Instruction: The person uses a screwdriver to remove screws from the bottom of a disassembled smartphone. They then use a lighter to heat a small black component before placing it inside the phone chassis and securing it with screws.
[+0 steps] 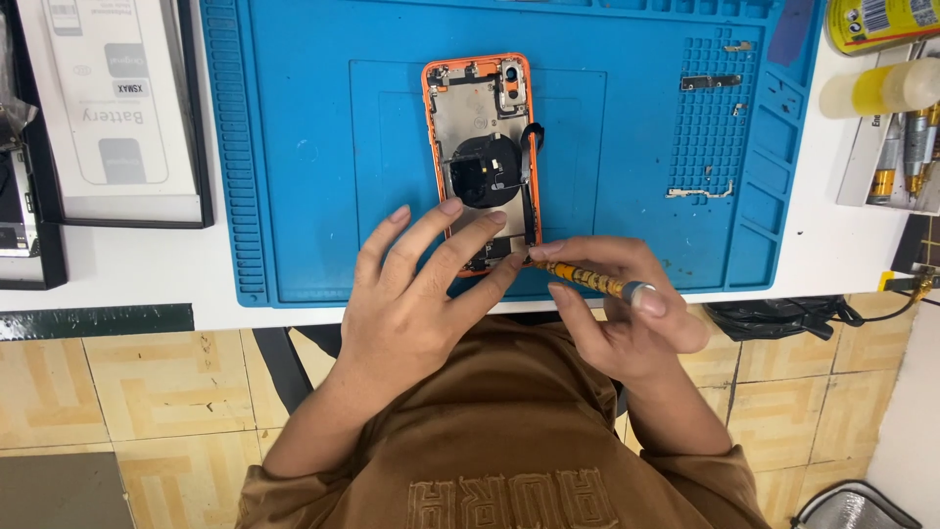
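Observation:
An opened phone housing with an orange frame (479,137) lies on the blue work mat (294,147), showing a black round coil and metal plates inside. My left hand (416,294) rests its fingers on the phone's lower end, holding it down. My right hand (617,313) grips a yellow-handled screwdriver (592,281), whose tip touches the phone's bottom right corner. One finger presses the screwdriver's silver end cap.
Small metal brackets and screws (710,83) lie in the mat's gridded trays at right. A white box (108,98) sits on a black tray at left. Yellow bottles (881,88) and screwdriver bits (906,147) stand at far right. Black cables (783,315) hang off the table edge.

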